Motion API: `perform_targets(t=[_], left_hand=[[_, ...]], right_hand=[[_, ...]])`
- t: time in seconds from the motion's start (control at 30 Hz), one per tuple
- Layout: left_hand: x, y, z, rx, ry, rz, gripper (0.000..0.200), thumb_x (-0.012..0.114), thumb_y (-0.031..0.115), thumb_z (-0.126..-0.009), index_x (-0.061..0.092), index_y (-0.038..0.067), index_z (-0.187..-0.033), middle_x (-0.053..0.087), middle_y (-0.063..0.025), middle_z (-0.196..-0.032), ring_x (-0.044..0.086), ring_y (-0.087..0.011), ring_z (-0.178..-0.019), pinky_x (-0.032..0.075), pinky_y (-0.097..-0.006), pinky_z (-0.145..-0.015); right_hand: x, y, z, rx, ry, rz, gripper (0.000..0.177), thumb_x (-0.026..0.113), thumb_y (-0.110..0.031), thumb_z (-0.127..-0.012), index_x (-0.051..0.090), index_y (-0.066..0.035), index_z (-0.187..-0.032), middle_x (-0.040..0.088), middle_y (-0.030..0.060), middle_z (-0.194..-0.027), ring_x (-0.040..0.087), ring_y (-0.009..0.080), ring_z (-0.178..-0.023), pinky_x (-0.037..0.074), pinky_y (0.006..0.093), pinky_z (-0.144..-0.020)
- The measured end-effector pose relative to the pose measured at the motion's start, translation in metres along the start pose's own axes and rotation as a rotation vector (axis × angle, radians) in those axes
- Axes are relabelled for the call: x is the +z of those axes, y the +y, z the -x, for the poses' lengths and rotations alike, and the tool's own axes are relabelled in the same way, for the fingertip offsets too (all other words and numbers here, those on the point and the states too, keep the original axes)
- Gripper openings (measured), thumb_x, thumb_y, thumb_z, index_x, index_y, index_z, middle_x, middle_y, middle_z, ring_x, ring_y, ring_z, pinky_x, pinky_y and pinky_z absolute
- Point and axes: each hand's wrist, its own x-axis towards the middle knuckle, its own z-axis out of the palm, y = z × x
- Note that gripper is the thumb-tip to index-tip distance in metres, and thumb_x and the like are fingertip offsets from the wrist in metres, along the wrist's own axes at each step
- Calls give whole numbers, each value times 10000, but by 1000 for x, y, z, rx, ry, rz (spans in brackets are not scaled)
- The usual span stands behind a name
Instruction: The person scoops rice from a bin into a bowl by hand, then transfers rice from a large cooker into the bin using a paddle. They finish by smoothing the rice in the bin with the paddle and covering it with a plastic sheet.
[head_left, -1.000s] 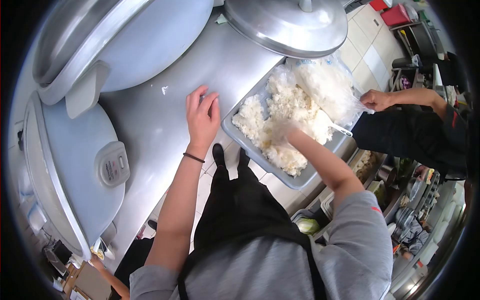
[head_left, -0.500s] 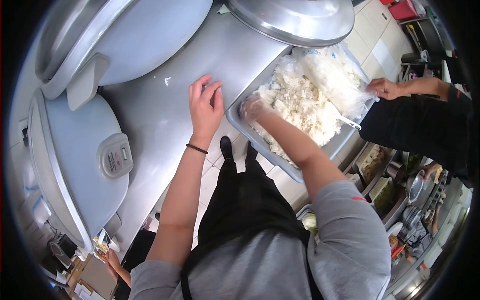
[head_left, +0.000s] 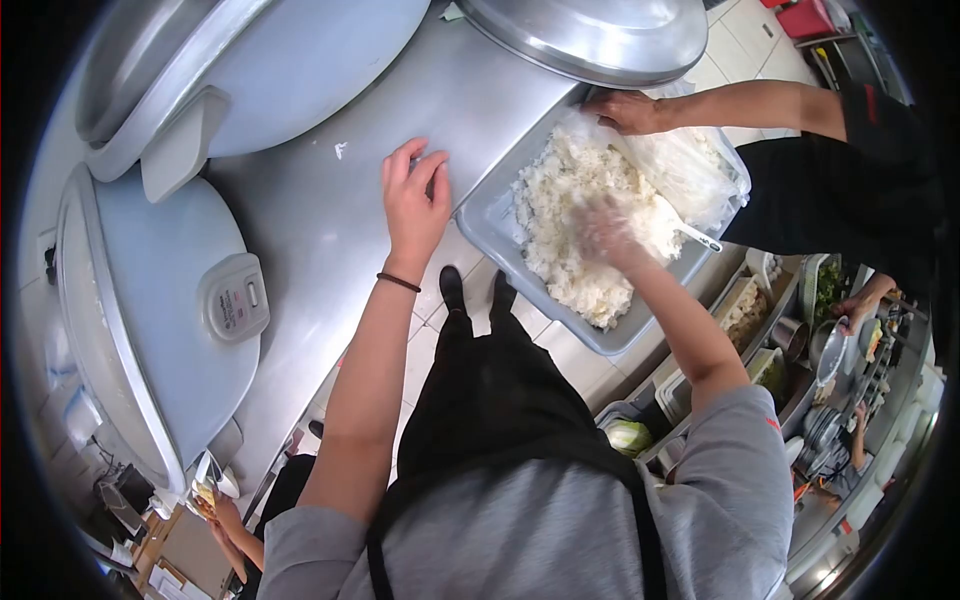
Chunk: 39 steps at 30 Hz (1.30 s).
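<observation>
Cooked white rice (head_left: 558, 205) fills a grey plastic tub (head_left: 484, 222) at the corner of the steel table. Over the middle of the rice is my right hand (head_left: 606, 230), in a thin clear glove; its fingers are smeared by motion. My left hand (head_left: 416, 205) hovers above the table left of the tub, empty, with its fingers loosely bent and apart. A clear plastic bag (head_left: 712, 165) with rice in it lies along the tub's far right side. The white handle of a utensil (head_left: 700, 238) sticks out over the rim beside it; its other end is hidden in the rice.
A co-worker's hand (head_left: 628, 110) is at the tub's far edge by the bag. A large metal lid (head_left: 600, 35) lies behind the tub. Big rice cookers (head_left: 170, 300) stand at left. Food containers (head_left: 745, 312) line the right; another person works at lower left.
My right hand has moved from the tub's left edge to the middle of the rice. The co-worker's hand has shifted from the bag's right end to the far edge. My left hand has barely moved.
</observation>
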Motion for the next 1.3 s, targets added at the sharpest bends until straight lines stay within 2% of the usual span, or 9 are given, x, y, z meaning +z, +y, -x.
perform_targets(t=[0.17, 0.33, 0.5, 0.67, 0.87, 0.9, 0.97, 1.07, 1.3], left_hand=[[-4, 6, -1, -25, 11, 54, 159, 582, 25, -739, 626, 53, -889, 544, -97, -1036, 496, -266, -921, 428, -350, -787], [-4, 3, 1, -86, 17, 115, 172, 576, 27, -741, 623, 48, -905, 552, -100, -1032, 504, -272, -946, 425, -350, -806], [-7, 7, 2, -88, 24, 123, 177, 578, 34, -743, 622, 46, -914, 555, -104, -1039, 509, -272, -968, 424, -351, -815], [-11, 9, 4, -56, -17, 99, 242, 599, 84, -779, 613, 75, -1021, 567, -68, -1087, 547, -199, -972, 454, -278, -747], [-4, 123, 8, -360, -1018, 821, 281, 615, 160, -791, 597, 51, -1049, 560, -126, -1131, 551, -230, -1004, 453, -321, -819], [-5, 115, 11, -349, -998, 812, 281, 615, 160, -791, 597, 51, -1049, 560, -126, -1131, 551, -230, -1004, 453, -321, -819], [-5, 93, 17, 465, -278, -91, 273, 581, 169, -798, 602, 55, -1046, 575, -157, -1096, 553, -295, -988, 441, -372, -846], [-38, 9, -19, -131, -170, -226, 273, 545, 145, -801, 600, 33, -1044, 561, -195, -1102, 523, -348, -1020, 411, -412, -888], [-83, -64, -54, -165, -49, -508, 212, 532, 91, -785, 644, 37, -956, 580, -195, -1031, 537, -344, -980, 435, -415, -851]], right_hand=[[-108, -16, 0, 56, 0, 81, 320, 511, -307, -800, 570, -132, -1062, 508, 42, -1215, 420, 269, -1157, 222, 524, -1020], [-84, -100, -66, 214, 395, -838, 164, 565, -135, -749, 644, -140, -893, 584, 38, -1046, 509, 241, -1022, 363, 403, -915], [-114, -160, -126, -326, 507, -114, 241, 477, -144, -746, 613, -143, -945, 585, 28, -991, 539, 206, -947, 419, 382, -837], [-131, -80, -89, 421, 142, -224, 200, 524, -114, -763, 646, -94, -920, 619, 99, -896, 588, 225, -866, 468, 349, -769], [-229, -37, 12, 625, 751, -707, 148, 600, -197, -810, 638, -71, -878, 628, 143, -857, 602, 310, -806, 469, 378, -725], [-218, -28, 23, 645, 732, -562, 149, 605, -191, -807, 636, -67, -883, 627, 148, -862, 601, 316, -820, 468, 381, -731], [-212, -23, 52, 738, 666, -507, 153, 607, -183, -805, 634, -55, -883, 623, 160, -874, 599, 322, -826, 467, 383, -730], [-207, -21, 98, 786, 641, -522, 153, 609, -180, -801, 637, -51, -880, 630, 159, -870, 602, 324, -822, 468, 388, -730], [-182, -36, 146, 834, 448, -528, 145, 612, -160, -794, 635, -45, -878, 630, 168, -852, 601, 331, -812, 472, 389, -722]])
